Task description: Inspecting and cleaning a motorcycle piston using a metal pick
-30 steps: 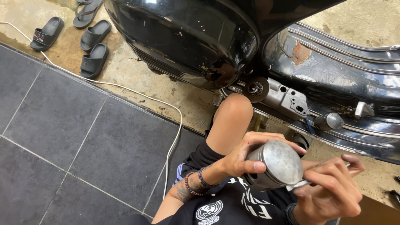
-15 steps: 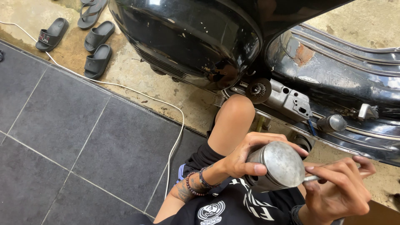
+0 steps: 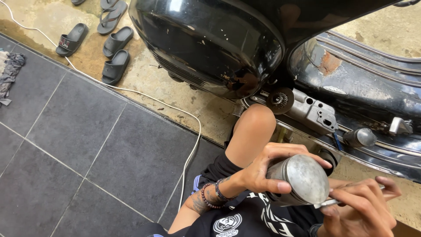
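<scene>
The left hand (image 3: 267, 169) has its fingers closed around a grey metal piston (image 3: 302, 180), held above the lap. The right hand (image 3: 359, 208) pinches a thin metal tool (image 3: 326, 202) against the piston's lower edge. Just behind stands the black scooter (image 3: 228, 48); the dark tiled floor (image 3: 87, 145) on the left gives free room.

1. The left hand (image 3: 267, 169) wraps around the piston (image 3: 300, 180).
2. The right hand (image 3: 359, 206) is just right of it, holding a small tool (image 3: 326, 202) against it.
3. The scooter (image 3: 272, 57) stands beyond both hands.
4. The sandals (image 3: 109, 48) lie far left.
</scene>
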